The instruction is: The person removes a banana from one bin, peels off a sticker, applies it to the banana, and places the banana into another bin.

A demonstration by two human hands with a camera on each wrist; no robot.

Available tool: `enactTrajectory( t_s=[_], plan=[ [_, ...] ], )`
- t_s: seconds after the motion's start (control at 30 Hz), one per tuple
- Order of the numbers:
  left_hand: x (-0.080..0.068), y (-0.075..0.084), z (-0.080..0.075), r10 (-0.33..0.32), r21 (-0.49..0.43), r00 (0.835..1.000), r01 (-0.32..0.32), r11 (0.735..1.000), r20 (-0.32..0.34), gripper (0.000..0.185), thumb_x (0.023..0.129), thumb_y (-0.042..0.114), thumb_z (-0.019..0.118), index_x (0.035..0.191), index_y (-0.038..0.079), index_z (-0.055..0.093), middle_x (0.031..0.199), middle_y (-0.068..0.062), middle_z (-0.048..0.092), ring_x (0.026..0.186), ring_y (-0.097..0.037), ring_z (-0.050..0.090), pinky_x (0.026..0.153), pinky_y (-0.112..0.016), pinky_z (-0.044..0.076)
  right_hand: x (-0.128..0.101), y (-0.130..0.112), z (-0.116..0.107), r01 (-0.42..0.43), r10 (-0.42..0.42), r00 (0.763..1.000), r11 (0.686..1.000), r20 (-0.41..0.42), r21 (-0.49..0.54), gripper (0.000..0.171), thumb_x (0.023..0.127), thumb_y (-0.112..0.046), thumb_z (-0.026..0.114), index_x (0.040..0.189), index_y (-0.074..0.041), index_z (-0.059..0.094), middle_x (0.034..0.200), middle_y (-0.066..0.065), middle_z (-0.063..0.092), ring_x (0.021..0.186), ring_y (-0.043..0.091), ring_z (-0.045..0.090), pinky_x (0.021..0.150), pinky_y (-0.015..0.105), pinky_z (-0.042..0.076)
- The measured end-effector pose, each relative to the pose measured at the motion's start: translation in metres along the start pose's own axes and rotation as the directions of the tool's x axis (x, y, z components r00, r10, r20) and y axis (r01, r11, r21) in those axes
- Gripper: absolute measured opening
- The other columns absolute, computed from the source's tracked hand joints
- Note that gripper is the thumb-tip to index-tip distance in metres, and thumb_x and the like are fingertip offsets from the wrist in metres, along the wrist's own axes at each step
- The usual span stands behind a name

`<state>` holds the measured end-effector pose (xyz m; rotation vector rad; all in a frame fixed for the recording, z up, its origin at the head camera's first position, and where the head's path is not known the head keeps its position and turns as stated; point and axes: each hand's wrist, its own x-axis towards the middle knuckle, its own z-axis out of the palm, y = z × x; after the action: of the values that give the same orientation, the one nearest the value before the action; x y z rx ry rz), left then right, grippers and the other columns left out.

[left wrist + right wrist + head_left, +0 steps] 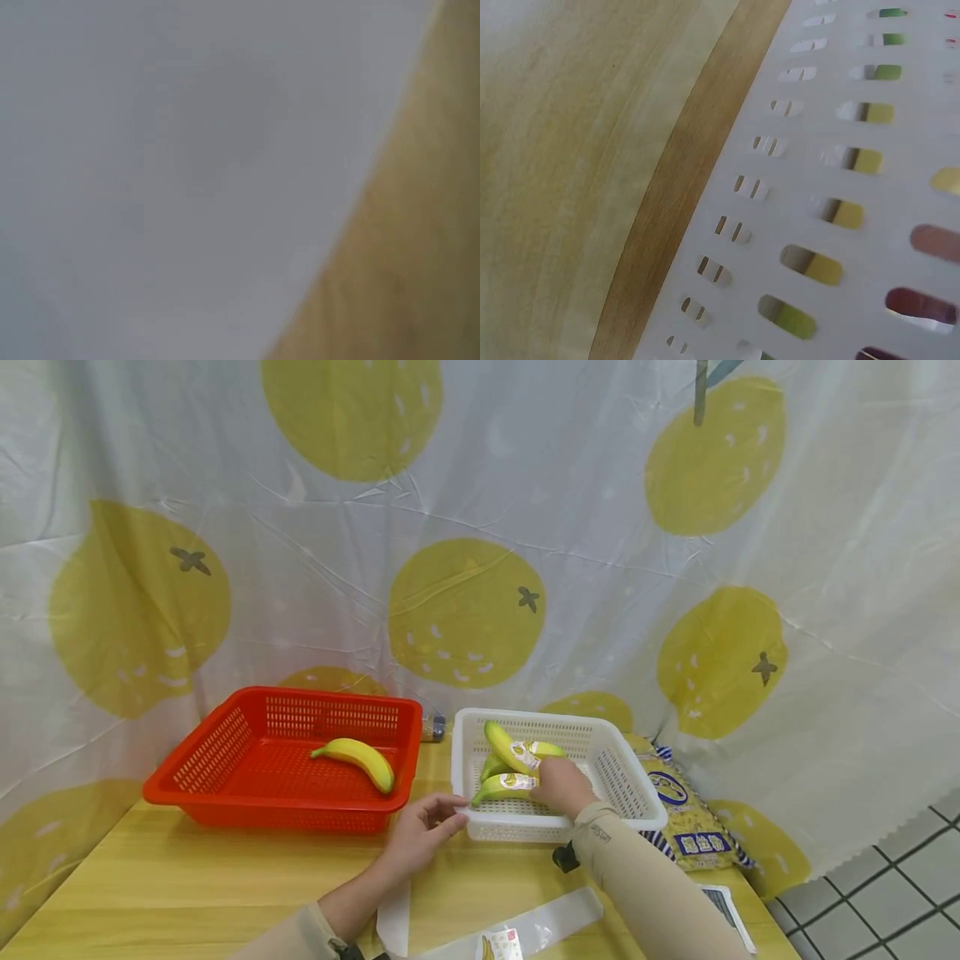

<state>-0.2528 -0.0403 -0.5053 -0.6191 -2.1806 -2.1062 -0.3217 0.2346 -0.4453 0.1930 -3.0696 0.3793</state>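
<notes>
In the head view, my right hand (564, 787) reaches into a white slotted basket (558, 832). Its fingers curl at the right end of a labelled yellow banana (504, 744), and the fingertips are hidden. Under and beside that banana lie others, among them a greener labelled banana (495, 788) at the front, partly covered by the hand. My left hand (417, 837) pinches the basket's front left corner between thumb and fingers. The right wrist view looks at the basket's wall (727, 187), with yellow and green showing through its slots.
A red basket (281, 814) holding one banana (358, 760) stands at the left. Clear strips with a banana label (501, 945) lie in front on the wooden table (127, 893). To the right are a yellow printed bag (693, 827) and a flat white-edged item (727, 910).
</notes>
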Motion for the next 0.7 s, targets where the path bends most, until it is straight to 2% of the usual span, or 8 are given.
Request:
enactTrajectory(
  t_s=[0.2,0.37,0.47,0.57,0.7],
  plan=[
    [-0.001,0.001,-0.001,-0.014,0.001,1.0,0.014,1.0,0.014,0.03,0.092,0.017,0.078,0.12,0.005,0.072,0.09,-0.007,0.07,0.078,-0.012,0.064,0.068,-0.021,0.051,-0.004,-0.003,-0.003,-0.007,0.007,1.0,1.0,-0.003,-0.016,0.046,0.084,-0.014,0.077,0.057,-0.019,0.04,0.054,-0.006,0.034,0.049,0.01,0.032,0.044,0.026,0.026],
    [-0.001,0.003,-0.002,-0.015,-0.017,0.998,0.016,1.0,0.054,0.029,0.094,0.014,0.075,0.122,0.006,0.071,0.088,-0.014,0.072,0.075,-0.012,0.066,0.067,-0.022,0.052,-0.006,-0.007,-0.008,0.007,-0.007,1.0,1.0,0.017,-0.009,0.05,0.086,-0.014,0.076,0.055,-0.019,0.037,0.051,-0.007,0.028,0.047,0.01,0.026,0.044,0.025,0.022],
    [-0.003,0.011,-0.002,-0.004,-0.023,0.997,0.006,1.0,0.082,0.029,0.096,0.014,0.074,0.124,0.009,0.07,0.087,-0.017,0.073,0.072,-0.011,0.066,0.064,-0.022,0.053,-0.009,-0.011,-0.012,0.045,-0.045,0.999,0.999,0.014,-0.025,0.05,0.087,-0.014,0.073,0.055,-0.019,0.036,0.051,-0.007,0.026,0.047,0.009,0.024,0.045,0.025,0.021],
    [-0.005,0.029,-0.006,0.043,-0.006,0.991,-0.043,0.999,0.126,0.03,0.098,0.016,0.072,0.127,0.01,0.069,0.088,-0.018,0.072,0.069,-0.017,0.067,0.059,-0.024,0.054,-0.014,-0.023,-0.017,0.092,-0.093,0.995,0.995,-0.036,-0.031,0.042,0.09,-0.015,0.072,0.059,-0.017,0.044,0.057,-0.006,0.035,0.051,0.011,0.03,0.046,0.026,0.024],
    [-0.005,0.061,-0.024,0.181,0.037,0.972,-0.188,0.981,0.152,0.027,0.098,0.015,0.071,0.125,0.012,0.07,0.088,-0.013,0.072,0.068,-0.021,0.069,0.057,-0.029,0.056,-0.026,-0.052,-0.024,0.171,-0.171,0.97,0.985,-0.174,-0.016,0.017,0.091,-0.017,0.074,0.076,-0.014,0.066,0.076,-0.001,0.058,0.063,0.012,0.049,0.05,0.028,0.039]
  ],
)
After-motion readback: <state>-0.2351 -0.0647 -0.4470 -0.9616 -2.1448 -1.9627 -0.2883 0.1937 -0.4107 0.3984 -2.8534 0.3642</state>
